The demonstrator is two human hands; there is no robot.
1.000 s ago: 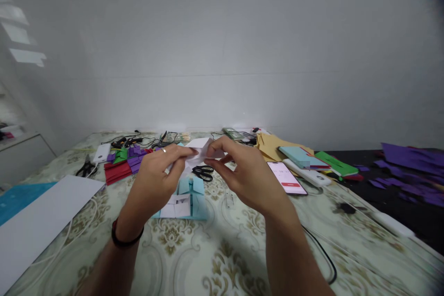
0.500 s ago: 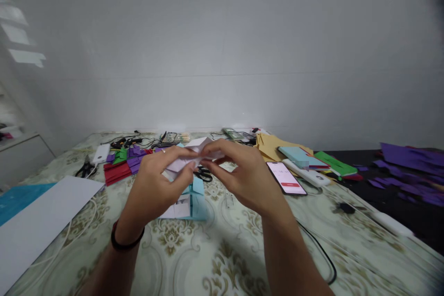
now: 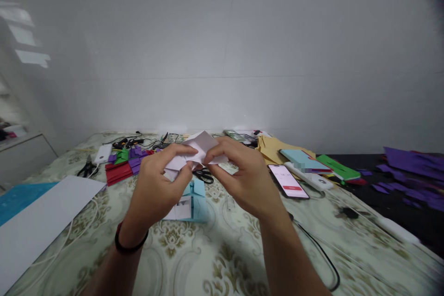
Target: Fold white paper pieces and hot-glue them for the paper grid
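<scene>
A folded piece of white paper [image 3: 201, 143] is held up above the table between both hands. My left hand [image 3: 161, 182] pinches its left side between thumb and fingers. On the right side, my right hand [image 3: 239, 171] grips it with thumb and index finger. Part of the paper is covered by the fingers. Below the hands lie folded light-blue paper pieces [image 3: 199, 201] with white folded paper [image 3: 181, 210] beside them, partly behind my left hand. Black-handled scissors [image 3: 204, 175] rest just behind, half hidden.
Red folded paper [image 3: 119, 173], purple folded paper [image 3: 136, 159] and a white sheet [image 3: 52, 222] lie to the left. At the right are a phone [image 3: 287, 181], a white power strip [image 3: 310, 176], yellow paper [image 3: 274, 145] and a black cable [image 3: 322, 252]. A wall stands behind.
The white paper's upper flap has opened out and stands higher between the hands. My right fingers have shifted slightly along its right side. The view has turned a little.
</scene>
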